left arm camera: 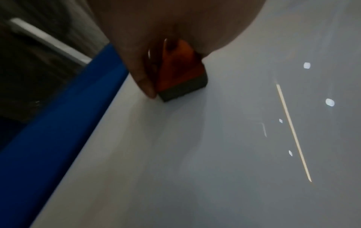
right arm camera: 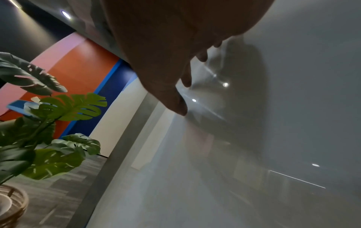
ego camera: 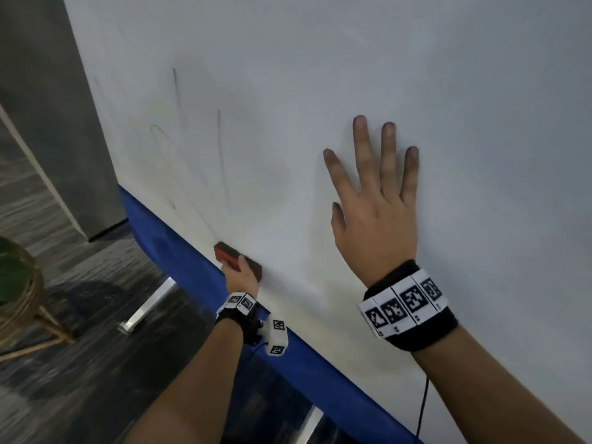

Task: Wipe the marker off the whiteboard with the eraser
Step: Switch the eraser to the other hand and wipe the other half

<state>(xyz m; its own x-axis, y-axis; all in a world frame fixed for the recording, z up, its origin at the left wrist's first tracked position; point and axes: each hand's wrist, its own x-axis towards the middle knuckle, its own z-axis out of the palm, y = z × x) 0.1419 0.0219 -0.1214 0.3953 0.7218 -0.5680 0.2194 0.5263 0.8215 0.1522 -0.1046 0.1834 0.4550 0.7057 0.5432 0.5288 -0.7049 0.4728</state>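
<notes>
A large whiteboard point(ego camera: 320, 91) fills the head view. Faint dark marker strokes point(ego camera: 222, 158) remain on its lower left part. My left hand point(ego camera: 242, 277) grips a red eraser point(ego camera: 227, 255) with a dark felt face, pressed against the board just above its blue bottom edge point(ego camera: 179, 248). In the left wrist view the eraser point(left arm camera: 179, 72) sits between thumb and fingers, felt side on the whiteboard point(left arm camera: 215, 154). My right hand point(ego camera: 374, 200) lies flat on the board with fingers spread, to the right of the strokes; in the right wrist view its fingers point(right arm camera: 175, 98) touch the whiteboard point(right arm camera: 273, 123).
A potted plant in a woven stand point(ego camera: 19, 290) is on the floor at the left, its leaves point(right arm camera: 58, 108) also showing in the right wrist view. A grey column point(ego camera: 48, 107) stands beside the board's left edge. Metal stand legs point(ego camera: 147, 306) show under the board.
</notes>
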